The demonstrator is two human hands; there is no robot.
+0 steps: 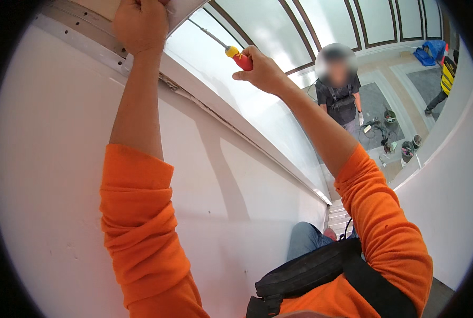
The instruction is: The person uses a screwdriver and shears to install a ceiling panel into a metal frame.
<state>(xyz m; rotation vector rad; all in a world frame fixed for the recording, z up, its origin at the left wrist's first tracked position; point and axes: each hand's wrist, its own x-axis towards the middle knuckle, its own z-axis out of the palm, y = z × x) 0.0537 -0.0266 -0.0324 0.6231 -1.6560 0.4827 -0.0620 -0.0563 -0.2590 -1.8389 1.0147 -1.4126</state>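
My right hand (263, 70) is closed round the red and yellow handle of a screwdriver (234, 53). Its thin metal shaft slants up and left, toward the upper edge of the white panel work. At the top of the view my left hand (141, 26) is closed beside the corner of a white board (185, 9). Its fingertips are partly cut off, so what they hold cannot be made out. A pale metal strip with small holes (83, 43) runs along the wall's top edge, just left of that hand.
A white wall (215, 175) and its ledge (247, 135) run diagonally below my arms. Down at right stands a person in dark clothes (342, 98), near buckets (407, 150) and tools on the floor. Another person in a yellow vest (447, 77) is farther right. A black bag (305, 267) hangs at my front.
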